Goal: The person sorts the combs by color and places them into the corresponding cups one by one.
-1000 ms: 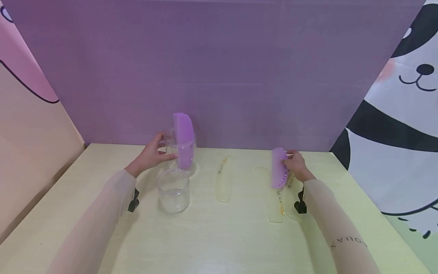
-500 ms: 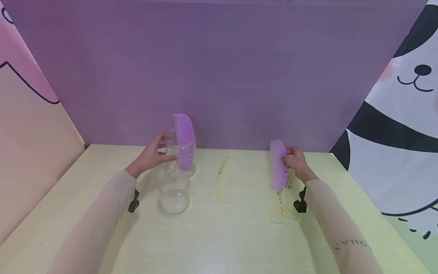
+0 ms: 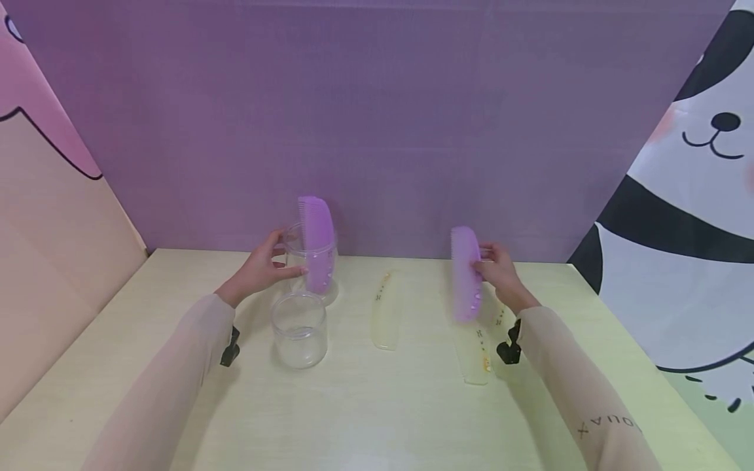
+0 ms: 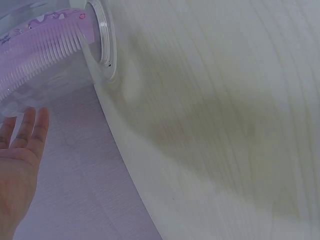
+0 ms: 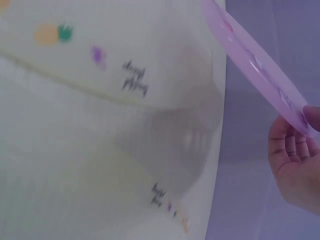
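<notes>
1. The left hand [image 3: 262, 267] is curling its fingers and thumb around the far clear jar [image 3: 312, 261], which is standing upright on the pale table [image 3: 365, 405] near the purple back wall [image 3: 377, 118].
2. One purple comb [image 3: 317, 243] is standing on end inside that jar, with its top sticking out above the rim.
3. The right hand [image 3: 497, 275] is pinching a second purple comb [image 3: 465, 275] by its edge, holding it upright and clear of the table on the right side.
4. That is making two purple combs: one in the jar, one in the air.
5. Two clear jars are showing: the gripped one, and a second jar [image 3: 299, 329] standing just in front of it, untouched.
6. Pale yellowish combs are lying flat on the table: one [image 3: 385, 311] in the middle and one [image 3: 476, 350] beneath the raised comb. A third seems to be lying by the right wrist, mostly hidden.
</notes>
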`<state>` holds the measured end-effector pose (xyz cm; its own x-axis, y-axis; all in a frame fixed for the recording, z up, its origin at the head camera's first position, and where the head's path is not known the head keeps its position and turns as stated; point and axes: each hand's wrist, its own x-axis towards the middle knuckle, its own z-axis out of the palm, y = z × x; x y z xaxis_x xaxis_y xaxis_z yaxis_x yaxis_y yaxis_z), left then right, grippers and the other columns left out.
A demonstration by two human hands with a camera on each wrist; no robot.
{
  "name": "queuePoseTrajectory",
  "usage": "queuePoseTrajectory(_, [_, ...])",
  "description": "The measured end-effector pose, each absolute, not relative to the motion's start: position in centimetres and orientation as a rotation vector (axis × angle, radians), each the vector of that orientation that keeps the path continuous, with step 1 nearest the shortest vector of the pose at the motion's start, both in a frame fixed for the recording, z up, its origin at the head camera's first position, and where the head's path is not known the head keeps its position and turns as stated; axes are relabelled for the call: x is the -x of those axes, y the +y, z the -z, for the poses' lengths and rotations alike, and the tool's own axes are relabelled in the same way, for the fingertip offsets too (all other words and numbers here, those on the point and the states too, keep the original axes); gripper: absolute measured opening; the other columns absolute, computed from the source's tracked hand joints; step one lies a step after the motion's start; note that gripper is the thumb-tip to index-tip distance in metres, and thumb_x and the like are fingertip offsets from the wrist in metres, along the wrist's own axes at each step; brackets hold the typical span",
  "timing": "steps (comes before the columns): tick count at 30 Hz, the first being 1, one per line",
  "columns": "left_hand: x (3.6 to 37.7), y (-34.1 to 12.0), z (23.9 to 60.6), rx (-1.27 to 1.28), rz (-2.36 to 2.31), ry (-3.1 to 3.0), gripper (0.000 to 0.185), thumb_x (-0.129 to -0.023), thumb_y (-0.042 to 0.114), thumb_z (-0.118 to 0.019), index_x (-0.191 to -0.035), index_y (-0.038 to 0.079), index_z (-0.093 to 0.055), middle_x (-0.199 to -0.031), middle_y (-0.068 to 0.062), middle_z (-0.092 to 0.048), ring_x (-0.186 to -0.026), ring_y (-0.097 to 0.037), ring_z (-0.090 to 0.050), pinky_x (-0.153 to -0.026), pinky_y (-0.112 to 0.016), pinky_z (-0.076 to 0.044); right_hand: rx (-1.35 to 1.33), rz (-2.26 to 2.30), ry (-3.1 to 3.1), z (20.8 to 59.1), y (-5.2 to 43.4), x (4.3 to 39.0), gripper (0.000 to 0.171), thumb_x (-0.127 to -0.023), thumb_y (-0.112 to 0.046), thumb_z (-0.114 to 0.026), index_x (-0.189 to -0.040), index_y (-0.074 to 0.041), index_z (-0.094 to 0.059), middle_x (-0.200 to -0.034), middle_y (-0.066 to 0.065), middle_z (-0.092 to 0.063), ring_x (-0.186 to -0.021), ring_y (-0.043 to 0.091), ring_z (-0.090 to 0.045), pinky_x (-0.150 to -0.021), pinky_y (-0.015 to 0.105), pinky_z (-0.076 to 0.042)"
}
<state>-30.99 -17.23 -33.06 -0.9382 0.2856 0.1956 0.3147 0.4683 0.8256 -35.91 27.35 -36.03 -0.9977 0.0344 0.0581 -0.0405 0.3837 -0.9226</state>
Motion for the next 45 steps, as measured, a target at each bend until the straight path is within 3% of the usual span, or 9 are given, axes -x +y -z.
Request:
queuePoseTrajectory(9, [32.2, -17.7, 34.2, 0.529, 1.513, -2.666, 0.091, -0.075, 0.020, -0.076, -0.142, 0.004, -0.016, -0.143, -0.021, -0.029, -0.127, -0.042, -0.037, -0.098, -0.052, -0.041, -0.136, -1.792, -2.551, 34.8, 24.8, 35.3, 0.057, -0.086, 0.005, -0.046, -0.138, 0.003, -0.024, -0.123, 0.024, -0.041, -0.089, 0.014, -0.048, -0.069, 0.021, -0.048])
queuePoseTrajectory(20, [33.4, -18.4, 35.5, 0.537, 1.474, -2.658, 0.096, -0.073, 0.030, -0.077, -0.143, 0.007, -0.016, -0.144, -0.018, -0.030, -0.127, -0.040, -0.038, -0.097, -0.049, -0.044, -0.209, -1.837, -2.548, 34.1, 22.1, 35.4, 0.060, -0.083, 0.008, -0.049, -0.137, 0.003, -0.024, -0.124, 0.024, -0.041, -0.096, 0.021, -0.048, -0.071, 0.021, -0.049])
queuePoseTrajectory(30, [33.4, -18.4, 35.4, 0.548, 1.470, -2.645, 0.095, -0.072, 0.028, -0.078, -0.142, 0.006, -0.018, -0.142, -0.018, -0.032, -0.126, -0.039, -0.040, -0.096, -0.048, -0.045, -0.222, -1.914, -2.509, 33.0, 19.7, 35.5, 0.056, -0.085, 0.007, -0.047, -0.136, 0.000, -0.026, -0.134, 0.024, -0.039, -0.114, 0.033, -0.045, -0.078, 0.028, -0.050])
queuePoseTrajectory(39, [33.2, -18.1, 35.2, 0.547, 1.492, -2.640, 0.094, -0.072, 0.026, -0.078, -0.143, 0.007, -0.018, -0.142, -0.017, -0.031, -0.126, -0.040, -0.040, -0.096, -0.051, -0.044, -0.304, -1.972, -2.421, 32.0, 17.7, 35.4, 0.049, -0.087, 0.003, -0.047, -0.132, 0.000, -0.030, -0.127, 0.023, -0.044, -0.105, 0.029, -0.050, -0.074, 0.028, -0.053])
queuePoseTrajectory(45, [33.2, -18.1, 35.2, 0.551, 1.500, -2.630, 0.092, -0.073, 0.024, -0.077, -0.142, 0.008, -0.019, -0.142, -0.017, -0.032, -0.125, -0.040, -0.041, -0.096, -0.052, -0.044, -0.357, -1.983, -2.376, 31.0, 16.5, 35.2, 0.046, -0.087, 0.001, -0.048, -0.129, 0.000, -0.031, -0.126, 0.023, -0.045, -0.106, 0.031, -0.050, -0.081, 0.036, -0.052])
